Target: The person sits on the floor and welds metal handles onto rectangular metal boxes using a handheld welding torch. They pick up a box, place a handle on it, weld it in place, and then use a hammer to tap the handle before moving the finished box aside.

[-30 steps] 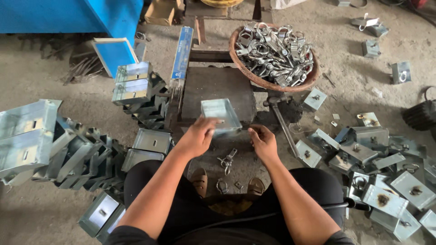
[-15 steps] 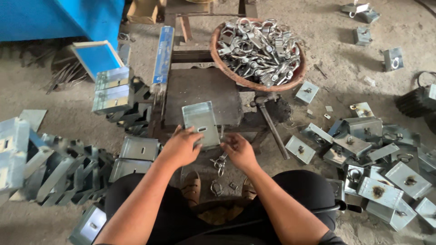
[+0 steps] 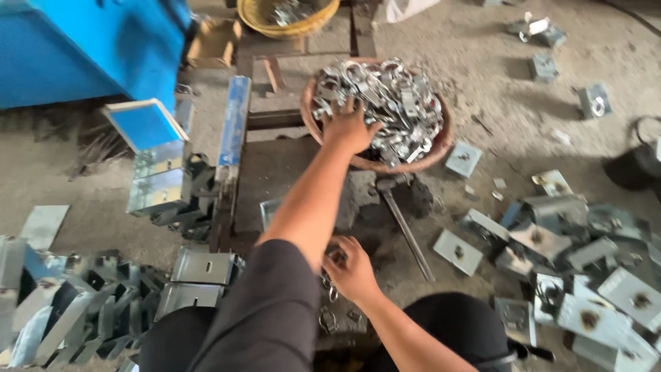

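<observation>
My left hand (image 3: 350, 127) reaches forward with spread fingers onto a heap of shiny metal ring clamps (image 3: 403, 103) in a round brown bowl (image 3: 441, 148). My right hand (image 3: 354, 272) stays close to my knees, its fingers curled at the near edge of a dark work block (image 3: 265, 169); my left arm hides what they touch. A grey metal plate (image 3: 270, 210) lies on the block, mostly covered by that arm. A few loose ring fittings (image 3: 330, 320) lie below my right hand.
A blue machine (image 3: 82, 48) stands at the back left, with stacked galvanised brackets (image 3: 162, 186) beside it and more (image 3: 82, 303) at the lower left. Several square plates (image 3: 571, 255) litter the floor to the right. A metal rod (image 3: 406, 234) leans by the block. A yellow basket (image 3: 289, 17) sits behind.
My left hand has left the plate and stretched forward into the bowl of ring clamps. My right hand has stayed by the block. The view has moved closer and forward.
</observation>
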`<state>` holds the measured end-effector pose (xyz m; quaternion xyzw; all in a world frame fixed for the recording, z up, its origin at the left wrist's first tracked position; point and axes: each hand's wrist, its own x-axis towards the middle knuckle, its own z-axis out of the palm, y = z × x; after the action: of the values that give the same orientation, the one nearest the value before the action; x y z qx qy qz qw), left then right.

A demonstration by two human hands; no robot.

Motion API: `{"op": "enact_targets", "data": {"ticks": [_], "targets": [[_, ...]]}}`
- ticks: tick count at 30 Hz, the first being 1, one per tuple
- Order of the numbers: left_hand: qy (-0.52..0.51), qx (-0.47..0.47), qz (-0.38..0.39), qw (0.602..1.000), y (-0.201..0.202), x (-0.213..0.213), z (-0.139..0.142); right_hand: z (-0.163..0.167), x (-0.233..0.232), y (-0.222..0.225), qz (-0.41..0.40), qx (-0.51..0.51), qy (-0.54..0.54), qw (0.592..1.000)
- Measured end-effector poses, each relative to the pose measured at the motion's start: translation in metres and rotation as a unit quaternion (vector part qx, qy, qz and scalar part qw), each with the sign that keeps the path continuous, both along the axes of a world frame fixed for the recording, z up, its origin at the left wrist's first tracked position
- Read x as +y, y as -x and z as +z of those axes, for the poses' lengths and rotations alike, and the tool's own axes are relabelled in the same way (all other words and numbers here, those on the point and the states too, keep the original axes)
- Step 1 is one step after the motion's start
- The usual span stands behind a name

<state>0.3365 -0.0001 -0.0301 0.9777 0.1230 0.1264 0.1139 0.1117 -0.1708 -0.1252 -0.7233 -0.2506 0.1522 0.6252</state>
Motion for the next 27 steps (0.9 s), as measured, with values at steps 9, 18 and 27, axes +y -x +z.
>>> {"op": "enact_targets", "data": {"ticks": [9,18,27], "targets": [[-0.006,-0.008,-0.017,1.000,-0.008,0.014,-0.034,-0.025,-0.014,-0.040,-0.040,0.218,-0.202,0.954],[0.364,-0.267,-0.008,0.892,0.087,0.033,-0.028,0.022,-0.045,-0.028,-0.057,0.347,-0.342,0.871],[0.576,-0.252,0.080,0.774,0.290,0.034,-0.018,0.038,-0.058,-0.008,0.031,0.366,-0.460,0.808]]}}
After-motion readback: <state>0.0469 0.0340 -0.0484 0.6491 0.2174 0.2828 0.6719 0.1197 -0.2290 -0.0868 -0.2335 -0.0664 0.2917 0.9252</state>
